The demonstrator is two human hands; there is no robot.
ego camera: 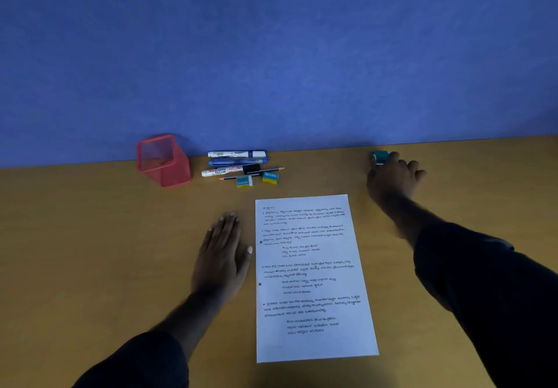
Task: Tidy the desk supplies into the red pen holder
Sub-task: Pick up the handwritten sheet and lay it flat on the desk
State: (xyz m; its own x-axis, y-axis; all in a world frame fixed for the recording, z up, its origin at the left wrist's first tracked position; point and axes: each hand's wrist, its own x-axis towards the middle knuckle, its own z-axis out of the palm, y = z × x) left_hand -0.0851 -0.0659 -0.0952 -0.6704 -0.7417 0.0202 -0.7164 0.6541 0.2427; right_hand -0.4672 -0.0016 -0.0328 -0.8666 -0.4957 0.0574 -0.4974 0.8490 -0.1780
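Observation:
The red mesh pen holder (164,161) stands at the back left of the desk, against the blue wall. Right of it lie a white and blue marker (237,154), a blue pen (238,161), a white marker with a black cap (229,170) and a pencil (252,173). Two small erasers (244,181) (270,177) sit in front of them. My left hand (225,254) lies flat on the desk, fingers together, left of the paper. My right hand (392,176) reaches to the back right and curls over a small teal object (379,156), which it partly hides.
A printed sheet of paper (311,276) lies in the middle of the wooden desk (90,236), between my arms. The blue wall (271,55) closes off the desk's far edge.

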